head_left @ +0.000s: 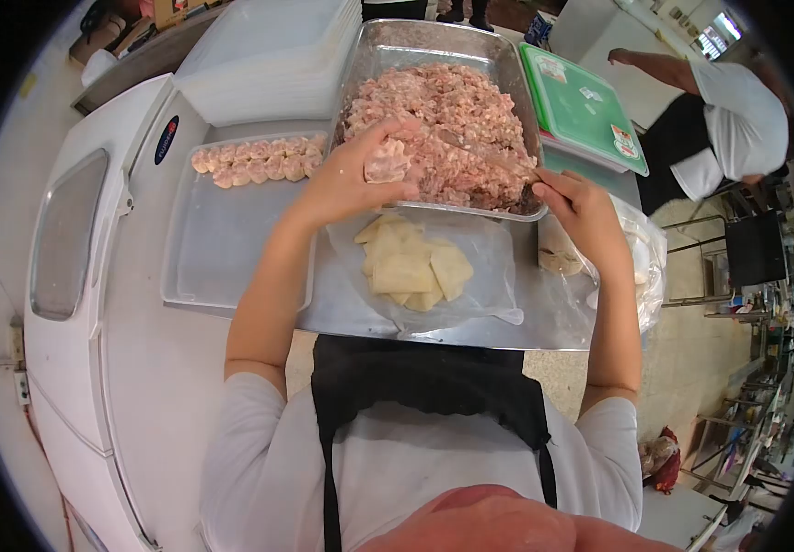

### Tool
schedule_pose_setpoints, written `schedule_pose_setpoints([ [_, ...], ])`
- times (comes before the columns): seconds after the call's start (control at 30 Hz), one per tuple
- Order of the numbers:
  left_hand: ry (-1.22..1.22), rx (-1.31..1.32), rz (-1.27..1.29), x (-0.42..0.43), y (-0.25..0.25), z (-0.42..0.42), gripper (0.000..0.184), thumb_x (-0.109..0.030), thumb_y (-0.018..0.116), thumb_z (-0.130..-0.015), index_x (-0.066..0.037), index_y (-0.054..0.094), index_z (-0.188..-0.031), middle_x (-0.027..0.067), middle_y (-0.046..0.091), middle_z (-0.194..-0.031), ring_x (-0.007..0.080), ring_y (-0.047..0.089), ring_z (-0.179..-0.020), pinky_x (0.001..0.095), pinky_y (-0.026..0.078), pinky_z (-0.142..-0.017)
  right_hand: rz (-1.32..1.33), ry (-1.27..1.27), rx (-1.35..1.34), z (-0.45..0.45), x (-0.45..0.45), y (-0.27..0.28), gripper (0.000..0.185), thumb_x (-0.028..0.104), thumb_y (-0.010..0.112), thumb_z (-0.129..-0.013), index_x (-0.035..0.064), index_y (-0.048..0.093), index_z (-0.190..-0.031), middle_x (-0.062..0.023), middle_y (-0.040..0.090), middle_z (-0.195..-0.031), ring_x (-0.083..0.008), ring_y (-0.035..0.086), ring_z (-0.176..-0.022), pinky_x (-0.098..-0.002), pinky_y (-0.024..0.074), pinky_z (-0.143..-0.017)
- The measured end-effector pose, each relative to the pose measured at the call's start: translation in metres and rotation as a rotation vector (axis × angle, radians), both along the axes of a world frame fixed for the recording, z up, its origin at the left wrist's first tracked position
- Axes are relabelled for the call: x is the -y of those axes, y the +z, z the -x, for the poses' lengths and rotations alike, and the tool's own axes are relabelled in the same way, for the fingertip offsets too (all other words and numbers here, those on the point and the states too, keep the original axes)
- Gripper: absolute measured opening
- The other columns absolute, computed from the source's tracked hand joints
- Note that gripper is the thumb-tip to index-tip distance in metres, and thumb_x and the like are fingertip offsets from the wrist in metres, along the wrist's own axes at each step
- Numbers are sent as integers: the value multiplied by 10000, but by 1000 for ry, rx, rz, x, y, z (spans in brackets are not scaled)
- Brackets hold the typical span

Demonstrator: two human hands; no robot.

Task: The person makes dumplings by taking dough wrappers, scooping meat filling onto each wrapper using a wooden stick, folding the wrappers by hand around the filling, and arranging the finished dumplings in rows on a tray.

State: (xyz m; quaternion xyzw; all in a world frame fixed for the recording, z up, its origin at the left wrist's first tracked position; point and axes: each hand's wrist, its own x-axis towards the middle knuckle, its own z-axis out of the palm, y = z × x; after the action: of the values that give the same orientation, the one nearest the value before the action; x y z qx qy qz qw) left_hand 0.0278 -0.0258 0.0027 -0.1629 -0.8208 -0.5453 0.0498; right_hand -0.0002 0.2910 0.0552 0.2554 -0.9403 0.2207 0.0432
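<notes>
A deep metal tray [357,87] holds a large heap of ground meat filling [452,101]. Over its near left part, my left hand [360,175] is curled around a portion of filling [388,161]. My right hand [576,207], at the tray's near right corner, pinches the handle of a thin spatula-like tool whose blade [493,164] lies over the filling. In front of the tray, a stack of pale yellow wrappers [406,270] rests on a plastic sheet [493,241]. To the left, a shallow translucent tray [231,248] holds rows of filled dumplings [254,161] along its far edge.
Stacked translucent trays [259,55] stand at the back left, beside a white freezer [93,221]. Green-lidded containers [585,101] sit right of the metal tray. A plastic bag [645,248] lies near my right forearm. Another person [737,120] stands at the far right.
</notes>
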Motion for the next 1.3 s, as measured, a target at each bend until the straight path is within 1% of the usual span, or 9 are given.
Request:
schedule_pose_setpoints([
  [0.1,-107,-62,67,-6,18,-1,452,-251,794,-729,-49,634,-1101,79,632,-1208,227,573,-1160,336,416,-999,339,241,160,-7,0,-8,287,207,628,-916,6,650,-1120,-153,653,-886,-253,630,-795,-315,473,-727],
  [0.3,-127,27,196,-12,17,5,423,-215,782,-720,-22,630,-1064,99,661,-1088,197,610,-1033,310,444,-926,134,341,100,1,13,-8,258,183,651,-893,25,664,-1097,-147,642,-883,-288,624,-798,-339,482,-738],
  [0.4,-9,34,38,-11,-9,13,441,-219,786,-716,-12,625,-1070,116,657,-1060,215,611,-992,325,453,-905,-7,142,-145,-22,17,16,242,178,649,-888,37,667,-1084,-152,605,-823,-336,604,-779,-367,484,-695],
  [0.53,-46,-70,156,-12,-5,16,554,-270,802,-711,-32,592,-1165,127,635,-1154,240,597,-1071,337,439,-946,98,277,-180,-19,22,-16,246,161,635,-896,50,648,-1115,-148,572,-814,-333,581,-729,-374,476,-647],
  [0.83,-14,-24,307,-27,-2,8,721,-288,814,-698,-89,511,-1322,163,527,-1357,281,504,-1257,386,388,-1045,230,81,-291,-24,23,-21,243,185,613,-916,56,648,-1119,-161,621,-908,-354,624,-787,-407,491,-680],
  [0.9,-31,-41,311,-24,-9,11,740,-265,815,-694,-91,502,-1341,152,503,-1394,279,492,-1273,392,392,-1044,-48,12,-239,-2,15,-47,239,208,601,-923,55,658,-1099,-169,628,-908,-359,625,-799,-404,493,-687],
  [1.07,-12,-127,38,-14,4,-5,670,-169,822,-674,-91,558,-1285,116,593,-1263,224,560,-1157,335,416,-1001,-22,-74,-92,0,-3,-25,271,244,571,-936,37,665,-1082,-181,661,-982,-355,643,-877,-415,510,-743],
  [1.17,4,-130,24,-10,7,-8,533,-150,820,-678,-70,615,-1164,85,635,-1126,191,585,-1043,308,430,-955,260,107,201,-20,4,0,276,226,594,-929,14,658,-1093,-187,667,-1008,-338,643,-901,-384,503,-795],
  [1.3,-174,-120,62,-6,7,1,369,-165,820,-695,-40,631,-986,60,639,-992,185,586,-933,311,451,-888,223,333,77,-24,27,-27,279,222,610,-923,7,652,-1095,-177,669,-993,-322,638,-900,-372,493,-803],
])
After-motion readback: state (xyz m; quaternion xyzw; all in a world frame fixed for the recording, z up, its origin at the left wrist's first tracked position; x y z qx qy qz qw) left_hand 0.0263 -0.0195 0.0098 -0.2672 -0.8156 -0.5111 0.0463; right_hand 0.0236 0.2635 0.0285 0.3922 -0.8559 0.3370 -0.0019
